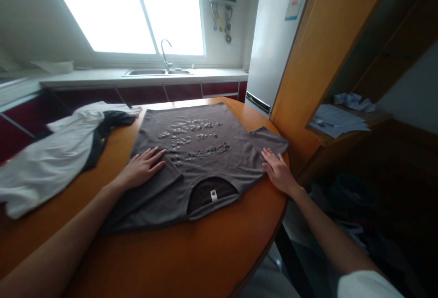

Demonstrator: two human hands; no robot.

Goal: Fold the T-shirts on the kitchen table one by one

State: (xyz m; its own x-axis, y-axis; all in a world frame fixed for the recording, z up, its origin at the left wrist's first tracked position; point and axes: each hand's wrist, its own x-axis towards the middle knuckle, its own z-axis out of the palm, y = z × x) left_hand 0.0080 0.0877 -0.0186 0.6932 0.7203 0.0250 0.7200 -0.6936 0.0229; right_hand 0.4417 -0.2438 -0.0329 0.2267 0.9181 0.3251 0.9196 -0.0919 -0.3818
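Observation:
A dark grey T-shirt (205,152) with raised lettering on its front lies spread on the orange wooden table (164,261). Its collar faces me, and a small white label shows inside the neck. My left hand (145,166) rests flat on the shirt near the left sleeve, fingers stretched out. On the other side, my right hand (276,168) lies flat with its fingers over the right sleeve, close to the table's rounded edge. Neither hand grips the fabric.
White and black clothing (65,147) is heaped on the table's left. Behind stand a counter with a sink (147,72) and a fridge (273,38). At right, a wooden shelf holds papers (338,120). The table's curved edge is under my right arm.

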